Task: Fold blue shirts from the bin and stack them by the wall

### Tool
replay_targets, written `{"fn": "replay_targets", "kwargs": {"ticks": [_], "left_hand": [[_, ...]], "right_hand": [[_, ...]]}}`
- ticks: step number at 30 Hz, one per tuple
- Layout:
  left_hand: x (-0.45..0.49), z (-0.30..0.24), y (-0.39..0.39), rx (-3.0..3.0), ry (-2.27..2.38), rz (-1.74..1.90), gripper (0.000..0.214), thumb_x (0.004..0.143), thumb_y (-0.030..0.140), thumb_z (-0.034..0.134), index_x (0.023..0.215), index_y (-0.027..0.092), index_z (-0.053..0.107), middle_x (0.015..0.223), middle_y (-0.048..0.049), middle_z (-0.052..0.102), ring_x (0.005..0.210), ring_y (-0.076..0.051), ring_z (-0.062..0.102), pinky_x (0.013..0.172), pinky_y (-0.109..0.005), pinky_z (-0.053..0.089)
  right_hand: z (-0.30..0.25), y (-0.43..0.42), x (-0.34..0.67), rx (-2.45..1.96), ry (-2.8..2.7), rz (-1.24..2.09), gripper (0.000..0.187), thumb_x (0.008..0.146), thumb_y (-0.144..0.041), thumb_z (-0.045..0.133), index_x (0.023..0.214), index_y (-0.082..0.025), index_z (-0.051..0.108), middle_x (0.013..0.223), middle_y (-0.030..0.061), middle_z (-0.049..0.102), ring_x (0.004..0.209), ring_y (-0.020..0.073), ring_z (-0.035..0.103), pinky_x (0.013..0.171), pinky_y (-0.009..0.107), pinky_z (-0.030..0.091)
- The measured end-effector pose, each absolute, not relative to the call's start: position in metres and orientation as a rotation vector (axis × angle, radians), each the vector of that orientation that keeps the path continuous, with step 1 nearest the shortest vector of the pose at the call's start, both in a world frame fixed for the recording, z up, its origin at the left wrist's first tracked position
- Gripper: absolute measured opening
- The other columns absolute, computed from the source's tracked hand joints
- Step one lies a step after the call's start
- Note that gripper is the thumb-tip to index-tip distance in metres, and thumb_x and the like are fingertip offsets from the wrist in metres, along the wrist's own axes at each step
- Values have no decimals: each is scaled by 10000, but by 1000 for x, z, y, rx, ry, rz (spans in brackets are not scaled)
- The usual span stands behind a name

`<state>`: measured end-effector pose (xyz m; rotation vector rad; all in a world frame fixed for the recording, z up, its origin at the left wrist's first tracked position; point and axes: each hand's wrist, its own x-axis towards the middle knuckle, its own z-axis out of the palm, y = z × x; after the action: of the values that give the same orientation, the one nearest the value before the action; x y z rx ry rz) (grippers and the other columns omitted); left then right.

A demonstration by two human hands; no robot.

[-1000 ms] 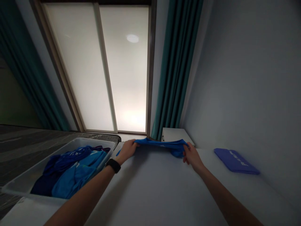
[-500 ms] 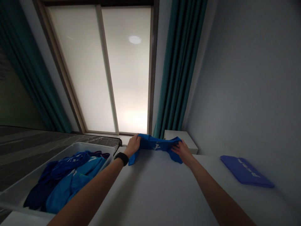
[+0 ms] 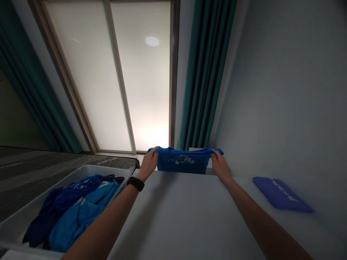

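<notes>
White tabletop (image 3: 189, 213) before frosted door panels (image 3: 143, 83). Left hand (image 3: 148, 163) and right hand (image 3: 221, 168) grip opposite upper sides of a blue garment (image 3: 181, 163), fingers clamped on its cloth; it hangs stretched between them near the tabletop's far edge.

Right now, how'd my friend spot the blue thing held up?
Find the white table. At its far edge, the left hand and right hand hold up a blue garment. It's stretched out, unlike the clothes heaped in the tub.

Dim overall (bright frosted panes (image 3: 146, 86))
</notes>
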<state>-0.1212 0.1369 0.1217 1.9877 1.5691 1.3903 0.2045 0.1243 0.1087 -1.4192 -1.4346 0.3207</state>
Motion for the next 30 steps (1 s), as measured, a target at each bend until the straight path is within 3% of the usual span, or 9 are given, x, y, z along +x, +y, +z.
{"fn": "replay_targets", "kwargs": {"ticks": [7,10,14,22,30], "left_hand": [[-151,17,46,2270,1596,806,489,928,263,396,1389,176,535,1233,-126,673,1128,-279,636,976,-429,496],[-163,-8,30,2385,1598,608,486,925,262,407,1386,173,532,1310,-135,629,1205,-290,593,1009,-456,479],[-171,-18,20,2476,1614,590,482,950,306,395,1401,179,510,1380,-126,579,1299,-279,519,1060,-457,448],[-168,-17,-23,2555,1699,532,462,958,317,394,1363,165,555,1217,-149,681,1199,-311,598,1061,-498,444],[-185,-21,-57,2683,1572,469,501,968,310,393,1452,197,454,1323,-120,626,1223,-280,587,1130,-503,367]], "right_hand": [[3,26,227,-1560,-1791,454,402,912,-469,343,991,-243,666,875,58,701,831,251,654,774,381,505],[-20,6,235,-1569,-2053,421,369,904,-363,401,1074,-238,703,1055,89,713,1005,261,654,902,414,497],[-29,-6,238,-1604,-2168,297,405,914,-267,429,1241,-232,665,1253,106,654,1184,250,591,1033,427,440],[-40,-51,231,-1715,-2266,25,449,920,-216,431,1333,-269,599,1263,101,662,1224,302,571,1060,522,429],[-44,-97,235,-1653,-2314,-9,443,949,-267,419,1367,-329,548,1269,59,663,1220,286,581,1088,557,404]]}}
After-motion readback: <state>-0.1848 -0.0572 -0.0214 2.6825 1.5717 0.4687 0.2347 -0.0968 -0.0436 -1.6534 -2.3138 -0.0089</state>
